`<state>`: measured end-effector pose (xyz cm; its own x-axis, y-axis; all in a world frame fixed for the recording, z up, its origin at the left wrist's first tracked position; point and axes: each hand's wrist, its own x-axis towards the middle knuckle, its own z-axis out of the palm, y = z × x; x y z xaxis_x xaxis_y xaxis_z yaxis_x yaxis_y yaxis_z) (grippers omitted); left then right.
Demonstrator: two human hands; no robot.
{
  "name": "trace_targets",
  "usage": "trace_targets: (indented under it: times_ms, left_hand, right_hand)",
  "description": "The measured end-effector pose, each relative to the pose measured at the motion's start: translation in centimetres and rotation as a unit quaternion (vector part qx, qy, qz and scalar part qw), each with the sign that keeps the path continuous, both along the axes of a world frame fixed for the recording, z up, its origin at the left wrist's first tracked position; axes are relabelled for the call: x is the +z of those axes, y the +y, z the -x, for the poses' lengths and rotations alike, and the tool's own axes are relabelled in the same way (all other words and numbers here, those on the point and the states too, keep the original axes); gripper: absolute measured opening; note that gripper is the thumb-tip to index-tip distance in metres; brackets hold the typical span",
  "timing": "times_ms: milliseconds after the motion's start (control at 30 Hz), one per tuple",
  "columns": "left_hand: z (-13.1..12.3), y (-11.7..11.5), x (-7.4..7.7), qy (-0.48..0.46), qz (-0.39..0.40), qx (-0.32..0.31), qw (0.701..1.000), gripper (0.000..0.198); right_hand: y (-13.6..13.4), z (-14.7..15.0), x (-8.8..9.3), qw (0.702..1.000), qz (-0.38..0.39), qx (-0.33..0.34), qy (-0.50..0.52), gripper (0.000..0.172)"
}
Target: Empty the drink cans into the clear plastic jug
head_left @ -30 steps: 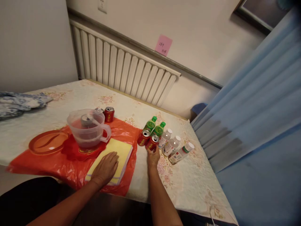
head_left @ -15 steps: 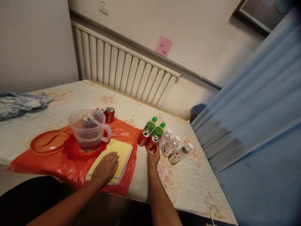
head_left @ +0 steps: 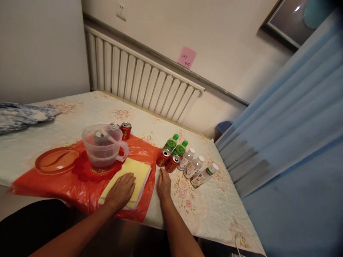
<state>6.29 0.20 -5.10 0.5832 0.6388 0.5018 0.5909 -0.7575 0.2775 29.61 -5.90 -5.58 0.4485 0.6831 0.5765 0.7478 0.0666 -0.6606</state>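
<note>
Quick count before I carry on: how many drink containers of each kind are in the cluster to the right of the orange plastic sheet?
Red drink cans: 2
Green-capped bottles: 2
White-capped bottles: 3
Total: 7

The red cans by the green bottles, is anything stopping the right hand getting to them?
Nothing visible is in the way. The left can and right can stand just beyond the right hand. The green bottles are behind the cans, not in front.
</note>
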Motion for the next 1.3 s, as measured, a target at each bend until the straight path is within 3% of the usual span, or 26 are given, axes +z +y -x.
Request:
trace_targets:
  times_ms: [100, 500, 1300]
  left_hand:
    - [0.0, -0.1, 0.2, -0.002, -0.009, 0.000, 1.000, 0.033]
    - [-0.1, -0.3, 0.2, -0.017, 0.003, 0.008, 1.000, 0.031]
    - [-0.1, -0.2, -0.1, -0.015, 0.007, 0.002, 1.000, 0.033]
  right_hand:
    - [1.0, 0.6, -0.2, 0.997, 0.009, 0.050, -0.054, 0.047]
    - [2.3, 0.0, -1.3, 0.998, 0.026, 0.030, -0.052, 0.048]
    - [2.4, -0.1, -1.2, 0.997, 0.035, 0.029, -0.055, 0.051]
